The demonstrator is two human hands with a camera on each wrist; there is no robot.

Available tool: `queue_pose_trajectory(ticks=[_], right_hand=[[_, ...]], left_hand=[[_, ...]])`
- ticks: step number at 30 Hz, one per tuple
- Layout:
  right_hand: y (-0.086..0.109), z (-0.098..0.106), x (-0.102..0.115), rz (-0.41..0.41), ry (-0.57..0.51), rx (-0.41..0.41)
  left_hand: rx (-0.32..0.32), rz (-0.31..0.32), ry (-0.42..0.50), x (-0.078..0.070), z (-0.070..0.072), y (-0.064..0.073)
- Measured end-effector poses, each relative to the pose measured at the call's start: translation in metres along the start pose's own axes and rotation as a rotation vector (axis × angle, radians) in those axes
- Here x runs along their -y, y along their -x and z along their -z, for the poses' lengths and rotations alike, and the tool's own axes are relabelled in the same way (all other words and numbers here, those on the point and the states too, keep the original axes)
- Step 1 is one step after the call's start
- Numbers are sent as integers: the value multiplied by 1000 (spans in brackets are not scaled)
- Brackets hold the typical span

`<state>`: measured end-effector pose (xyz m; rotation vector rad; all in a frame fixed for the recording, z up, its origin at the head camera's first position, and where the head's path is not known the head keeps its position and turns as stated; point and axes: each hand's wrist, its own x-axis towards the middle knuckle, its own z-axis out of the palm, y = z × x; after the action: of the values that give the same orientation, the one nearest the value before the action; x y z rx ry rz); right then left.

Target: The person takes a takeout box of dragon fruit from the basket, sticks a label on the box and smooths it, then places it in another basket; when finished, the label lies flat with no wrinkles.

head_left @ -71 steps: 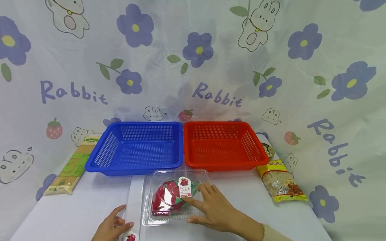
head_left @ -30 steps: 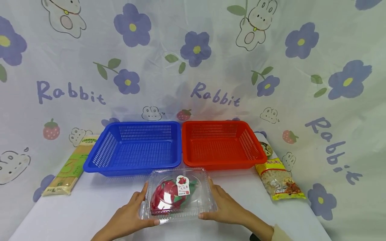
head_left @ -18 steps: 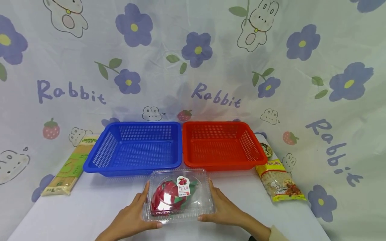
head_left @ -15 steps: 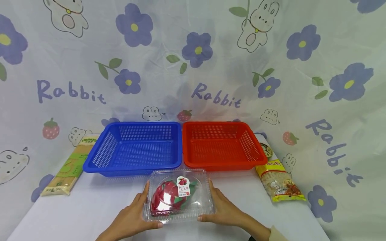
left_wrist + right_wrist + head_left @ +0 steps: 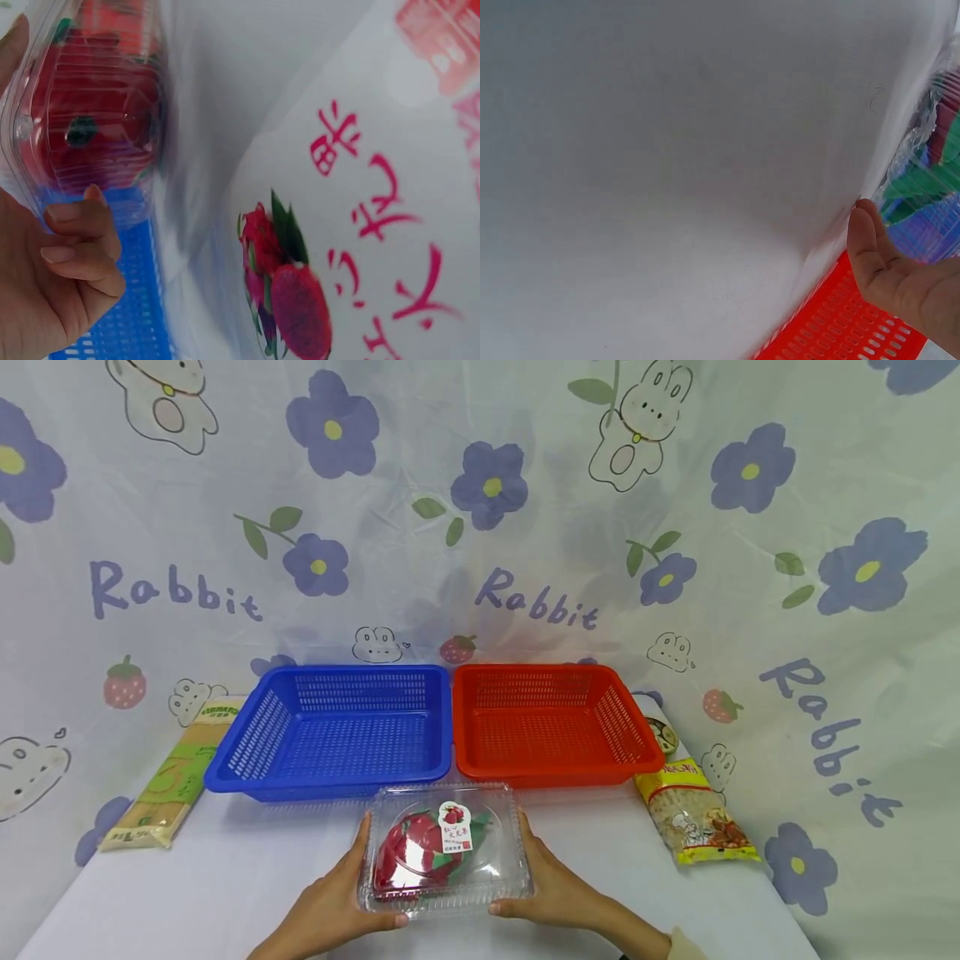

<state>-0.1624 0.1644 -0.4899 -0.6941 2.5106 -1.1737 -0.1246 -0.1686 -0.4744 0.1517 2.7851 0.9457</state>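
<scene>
A pale, flower-and-rabbit-printed fabric backdrop (image 5: pixel 412 568) hangs behind a flat white tabletop (image 5: pixel 258 843). On this stand a blue rectangular perforated plastic basket (image 5: pixel 330 782) and, just beside it at right, a red rectangular perforated plastic basket (image 5: pixel 555 772). A clear, hinged-looking plastic container (image 5: pixel 498 847) lies at centre, before the inner ends of both baskets and outside either; whether its base touches the tabletop cannot be told. A long green-and-tan noodle packet (image 5: pixel 168 781) slants beside the blue basket; a yellow-and-red printed clear bag (image 5: pixel 693 814) lies at the red basket's right corner. The left hand (image 5: pixel 330 893) grips the container's left side, index finger along the wall, thumb at the front edge, the other fingers partly bent; the right hand (image 5: pixel 551 887) grips the right side likewise, thumb forward. A couple of seconds earlier the left hand lay apart from it and the right touched its lid; the container is thus now controlled from both sides, and has barely shifted over the last half second. Within, at left, rests a red-and-green dragon fruit (image 5: pixel 416 847). Smallest is the white printed sticker (image 5: pixel 455 828) on the lid.
</scene>
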Motion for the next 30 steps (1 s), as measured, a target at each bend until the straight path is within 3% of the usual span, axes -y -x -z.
queue_pose_trajectory(ticks=[15,22,30], right_hand=[[-3,-2,-2,41,-97,38],[0,-4,-1,-3,-110,36],[6,-3,5,-47,-133,55]], left_hand=[[4,-5,89,-4,-4,-2],[-11,-16,95,-8,-4,0],[23,-7,116,-10,-2,4]])
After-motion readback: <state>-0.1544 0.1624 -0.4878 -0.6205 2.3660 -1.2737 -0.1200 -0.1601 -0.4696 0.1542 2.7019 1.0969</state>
